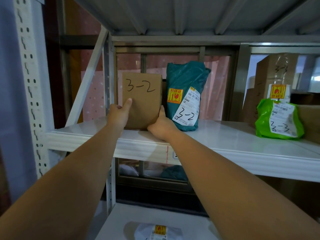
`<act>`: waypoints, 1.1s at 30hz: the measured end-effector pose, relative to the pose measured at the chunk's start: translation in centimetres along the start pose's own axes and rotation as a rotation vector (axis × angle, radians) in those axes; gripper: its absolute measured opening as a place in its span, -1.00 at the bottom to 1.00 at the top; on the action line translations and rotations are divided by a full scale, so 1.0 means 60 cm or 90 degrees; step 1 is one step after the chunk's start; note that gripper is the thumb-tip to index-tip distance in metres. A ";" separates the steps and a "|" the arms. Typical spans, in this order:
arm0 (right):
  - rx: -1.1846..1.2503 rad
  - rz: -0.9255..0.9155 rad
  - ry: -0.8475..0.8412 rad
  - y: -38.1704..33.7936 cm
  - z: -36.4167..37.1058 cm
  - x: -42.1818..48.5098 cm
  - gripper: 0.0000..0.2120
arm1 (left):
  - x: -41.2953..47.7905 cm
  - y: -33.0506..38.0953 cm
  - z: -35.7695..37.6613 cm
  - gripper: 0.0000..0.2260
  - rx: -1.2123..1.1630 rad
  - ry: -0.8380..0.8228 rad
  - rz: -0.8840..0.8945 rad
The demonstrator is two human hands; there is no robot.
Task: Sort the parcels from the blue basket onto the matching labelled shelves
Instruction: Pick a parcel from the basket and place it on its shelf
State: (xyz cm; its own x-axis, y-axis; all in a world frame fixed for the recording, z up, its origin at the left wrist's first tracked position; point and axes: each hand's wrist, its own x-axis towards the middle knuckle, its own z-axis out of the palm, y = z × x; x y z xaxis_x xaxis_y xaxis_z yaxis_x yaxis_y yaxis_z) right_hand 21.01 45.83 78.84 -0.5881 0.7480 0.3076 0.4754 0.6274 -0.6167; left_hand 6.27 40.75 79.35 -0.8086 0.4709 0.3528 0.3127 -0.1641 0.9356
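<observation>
Two bare forearms fill the foreground, reaching up to a white shelf (pixel 225 144). Below them, at the bottom edge, a pale wrapped parcel (pixel 158 232) with a yellow sticker lies on a lower shelf board. The left hand (pixel 119 115) presses the left side of a cardboard box (pixel 142 101), thumb laid up its front face; the right hand (pixel 160 125) cups the box's lower right corner, thumb against the right edge. Both hands grasp the box between them. It stands upright on the white shelf, marked "3-2" in black pen. Just beside it on the right, a teal bag (pixel 186 96) stands upright, touching or nearly touching the box, with a yellow fragile sticker and a white label reading "3-2". Well apart to the right, a green bag (pixel 278 120) marked "3-3" lies on the same shelf, before a tall brown carton (pixel 275 73) that seems to bear the same mark, though it is dim.
</observation>
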 end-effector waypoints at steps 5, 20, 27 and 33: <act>0.030 0.004 0.098 0.005 -0.005 -0.002 -0.39 | 0.003 -0.009 0.002 -0.64 0.033 -0.008 0.005; 0.042 0.022 0.041 0.005 -0.005 -0.004 -0.22 | 0.004 -0.014 0.003 -0.43 0.085 -0.067 0.010; 0.045 -0.055 0.214 -0.003 -0.012 -0.025 -0.54 | -0.039 0.017 -0.001 -0.46 0.149 0.091 0.054; -0.224 -0.305 0.093 -0.017 -0.001 -0.040 -0.79 | -0.115 0.038 -0.017 -0.88 0.244 0.212 0.174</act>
State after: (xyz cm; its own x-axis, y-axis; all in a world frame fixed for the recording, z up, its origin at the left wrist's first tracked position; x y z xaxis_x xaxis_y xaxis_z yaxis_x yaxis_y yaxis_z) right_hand 21.97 43.38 78.75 -0.7062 0.3709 0.6031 0.3818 0.9168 -0.1169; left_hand 12.08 36.23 79.07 -0.7668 0.1463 0.6249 0.6406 0.1129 0.7596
